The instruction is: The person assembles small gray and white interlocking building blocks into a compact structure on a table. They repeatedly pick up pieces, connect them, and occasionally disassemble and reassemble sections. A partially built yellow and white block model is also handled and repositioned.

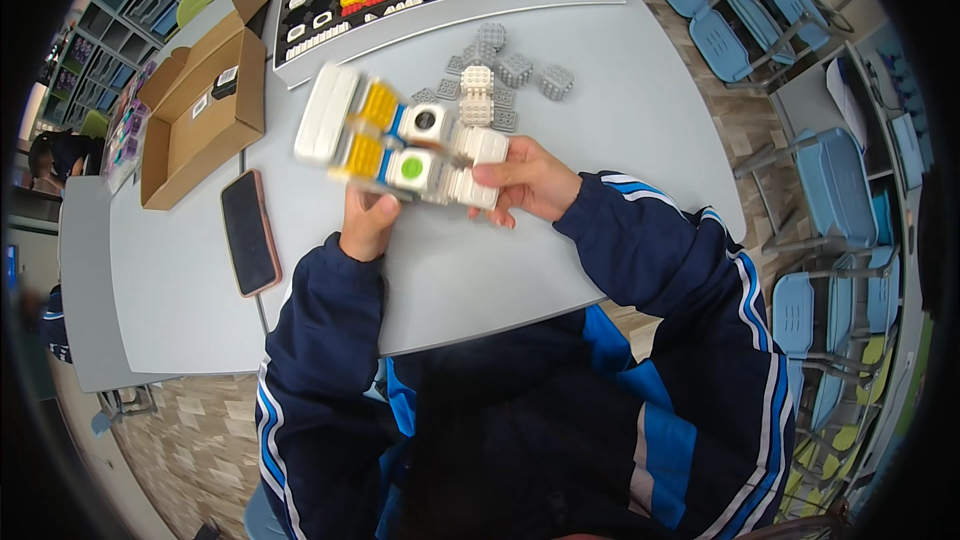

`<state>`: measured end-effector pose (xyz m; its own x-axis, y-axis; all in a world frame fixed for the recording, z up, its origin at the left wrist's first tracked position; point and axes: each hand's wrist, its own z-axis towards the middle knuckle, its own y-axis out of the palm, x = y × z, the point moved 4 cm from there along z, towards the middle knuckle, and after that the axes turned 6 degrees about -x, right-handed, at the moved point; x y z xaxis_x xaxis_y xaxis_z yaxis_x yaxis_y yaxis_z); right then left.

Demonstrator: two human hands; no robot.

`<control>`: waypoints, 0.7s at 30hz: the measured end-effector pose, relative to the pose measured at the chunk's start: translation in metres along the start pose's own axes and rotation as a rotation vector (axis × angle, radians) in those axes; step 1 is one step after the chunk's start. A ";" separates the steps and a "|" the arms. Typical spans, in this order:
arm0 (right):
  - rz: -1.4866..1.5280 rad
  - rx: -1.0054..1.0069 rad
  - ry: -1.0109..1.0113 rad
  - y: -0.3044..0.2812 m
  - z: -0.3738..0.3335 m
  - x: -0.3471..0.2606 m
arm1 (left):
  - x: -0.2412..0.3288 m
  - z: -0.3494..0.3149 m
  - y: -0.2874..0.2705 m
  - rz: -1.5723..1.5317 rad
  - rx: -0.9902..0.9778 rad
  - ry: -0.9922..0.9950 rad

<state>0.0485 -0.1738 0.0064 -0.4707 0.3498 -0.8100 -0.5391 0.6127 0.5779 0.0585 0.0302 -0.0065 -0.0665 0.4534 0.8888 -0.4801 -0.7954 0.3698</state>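
Observation:
Between my two hands, above the table's near part, is a block model [412, 172] of white, yellow and blue pieces. One white block on it carries a green disc, another a dark ring. My left hand [370, 220] grips its underside near the yellow blocks, thumb in sight and the other fingers mostly hidden. At the model's right end, my right hand [535, 180] pinches the white blocks [484, 145] between thumb and fingers. Just beyond the model stand stacked pale blocks [477, 95], with several loose grey blocks [515, 70] around them.
A kit tray [450, 15] with coloured and white blocks lies at the back. To the left are an open cardboard box [205, 130] and a phone [251, 233] on the grey table [650, 140]. Blue chairs [835, 185] stand off to the right.

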 end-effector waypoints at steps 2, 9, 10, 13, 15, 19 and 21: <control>-0.062 -0.032 0.006 0.001 0.000 0.002 | 0.001 -0.001 0.010 -0.017 -0.027 -0.050; -0.091 0.030 0.053 0.007 0.000 0.001 | 0.011 0.004 0.017 0.078 0.018 -0.034; -0.104 0.033 0.063 0.007 0.000 0.001 | 0.012 0.006 0.018 0.099 0.010 -0.007; -0.136 0.044 0.076 0.005 0.002 0.003 | 0.016 0.007 0.018 0.182 -0.040 0.072; -0.180 0.045 0.069 0.006 0.000 -0.001 | 0.023 0.004 0.029 0.266 -0.030 0.065; -0.307 0.080 0.087 0.005 -0.002 -0.003 | 0.031 0.001 0.035 0.541 -0.094 0.168; -0.305 0.096 0.023 0.010 -0.002 -0.002 | 0.033 -0.003 0.034 0.680 -0.091 0.235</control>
<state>0.0431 -0.1697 0.0137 -0.3139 0.1247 -0.9412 -0.5901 0.7510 0.2963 0.0373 0.0193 0.0351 -0.5577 -0.0470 0.8287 -0.3362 -0.9000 -0.2773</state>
